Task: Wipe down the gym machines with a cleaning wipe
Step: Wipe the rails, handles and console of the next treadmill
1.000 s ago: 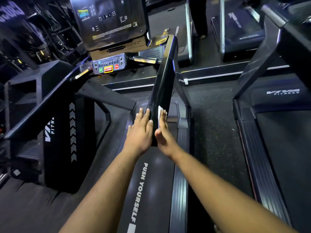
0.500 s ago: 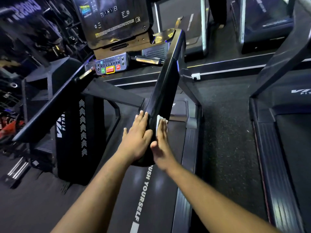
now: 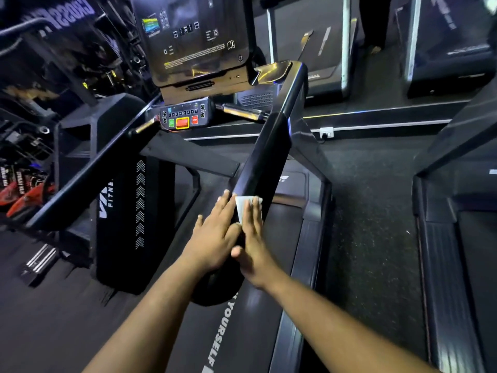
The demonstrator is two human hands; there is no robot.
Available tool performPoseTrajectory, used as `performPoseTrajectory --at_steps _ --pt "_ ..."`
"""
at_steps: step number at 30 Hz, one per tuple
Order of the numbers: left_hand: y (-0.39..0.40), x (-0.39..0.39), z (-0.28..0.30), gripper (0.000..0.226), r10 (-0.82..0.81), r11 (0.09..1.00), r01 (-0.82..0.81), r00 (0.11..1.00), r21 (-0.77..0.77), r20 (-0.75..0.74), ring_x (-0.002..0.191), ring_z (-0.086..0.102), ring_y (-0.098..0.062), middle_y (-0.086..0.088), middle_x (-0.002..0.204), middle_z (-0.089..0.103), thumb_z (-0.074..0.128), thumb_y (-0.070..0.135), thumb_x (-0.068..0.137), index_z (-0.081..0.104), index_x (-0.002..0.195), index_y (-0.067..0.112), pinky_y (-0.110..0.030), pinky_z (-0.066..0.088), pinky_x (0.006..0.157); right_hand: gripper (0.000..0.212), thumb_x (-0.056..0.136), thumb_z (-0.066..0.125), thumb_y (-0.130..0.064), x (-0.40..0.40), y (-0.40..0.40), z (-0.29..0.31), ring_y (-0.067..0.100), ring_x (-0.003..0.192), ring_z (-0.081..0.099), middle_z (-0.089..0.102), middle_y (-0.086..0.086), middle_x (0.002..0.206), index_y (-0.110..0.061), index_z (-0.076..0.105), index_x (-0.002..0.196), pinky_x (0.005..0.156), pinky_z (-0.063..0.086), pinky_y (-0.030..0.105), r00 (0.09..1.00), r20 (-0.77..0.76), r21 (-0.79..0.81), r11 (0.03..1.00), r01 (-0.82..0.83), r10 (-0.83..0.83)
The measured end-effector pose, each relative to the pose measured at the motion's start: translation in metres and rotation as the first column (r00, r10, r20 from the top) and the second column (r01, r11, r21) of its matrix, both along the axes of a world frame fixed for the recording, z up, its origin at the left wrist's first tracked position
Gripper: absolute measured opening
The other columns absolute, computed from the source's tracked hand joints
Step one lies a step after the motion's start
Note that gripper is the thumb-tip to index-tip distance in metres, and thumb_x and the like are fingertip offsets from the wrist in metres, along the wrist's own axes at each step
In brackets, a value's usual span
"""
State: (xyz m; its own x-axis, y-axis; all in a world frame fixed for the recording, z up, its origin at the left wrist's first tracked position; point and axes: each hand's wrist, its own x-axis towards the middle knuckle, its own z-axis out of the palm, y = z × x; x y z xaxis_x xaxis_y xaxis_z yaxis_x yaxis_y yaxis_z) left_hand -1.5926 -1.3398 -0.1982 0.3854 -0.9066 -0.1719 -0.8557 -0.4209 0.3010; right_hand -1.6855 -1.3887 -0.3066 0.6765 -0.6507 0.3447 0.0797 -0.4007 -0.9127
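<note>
A black treadmill fills the head view, and its right handrail [image 3: 266,157] slopes from the console down toward me. My left hand [image 3: 215,238] lies flat with straight fingers on the rail's left side, near its lower end. My right hand [image 3: 254,238] presses a white cleaning wipe [image 3: 243,207] against the top of the rail with flat, straight fingers. Only the wipe's upper part shows past my fingertips. Below my arms runs the treadmill belt [image 3: 228,327], printed "PUSH YOURSELF".
The console screen [image 3: 193,36] and a button panel [image 3: 184,118] stand ahead. A black stair machine [image 3: 118,200] is at the left, another treadmill [image 3: 457,238] at the right. A speckled floor strip [image 3: 371,224] lies between them. Someone's legs [image 3: 373,25] stand far back.
Both hands have slid a little up the handrail with the wipe under my right hand. The camera has moved closer and tilted, so the console sits nearer the middle.
</note>
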Motion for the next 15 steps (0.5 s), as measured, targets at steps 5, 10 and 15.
performPoseTrajectory --at_steps 5,10,15 --pt "-0.013 -0.001 0.0 0.065 0.024 1.0 -0.024 0.999 -0.005 0.04 0.154 -0.007 0.0 0.016 0.169 -0.005 0.038 0.031 0.106 0.007 0.163 0.031 -0.053 0.004 0.126 0.128 0.073 0.003 -0.096 0.022 -0.074 0.021 0.021 0.152 -0.027 -0.023 0.01 0.164 -0.001 -0.007 0.158 0.124 -0.014 0.046 0.992 -0.023 0.003 0.992 0.125 -0.125" --pt "-0.023 -0.002 0.001 0.066 0.025 1.0 -0.025 1.0 0.0 0.002 0.153 -0.007 0.0 0.015 0.169 -0.006 0.036 0.028 0.105 0.006 0.163 0.03 -0.052 0.003 0.126 0.118 0.081 0.007 -0.09 0.004 -0.005 -0.001 0.025 0.154 -0.021 -0.022 0.012 0.165 0.0 -0.008 0.157 0.126 -0.008 0.048 0.997 0.02 0.047 0.997 0.067 -0.068" --pt "-0.022 -0.004 -0.001 0.069 0.026 0.999 -0.027 1.0 -0.032 -0.007 0.148 -0.008 0.006 0.014 0.169 -0.003 0.033 0.035 0.099 0.009 0.163 0.029 -0.049 0.002 0.126 0.121 0.078 0.005 -0.093 0.011 -0.019 -0.009 0.027 0.154 -0.021 -0.017 0.013 0.166 -0.002 -0.004 0.157 0.126 -0.008 0.047 0.993 0.034 0.171 0.98 0.106 -0.113"
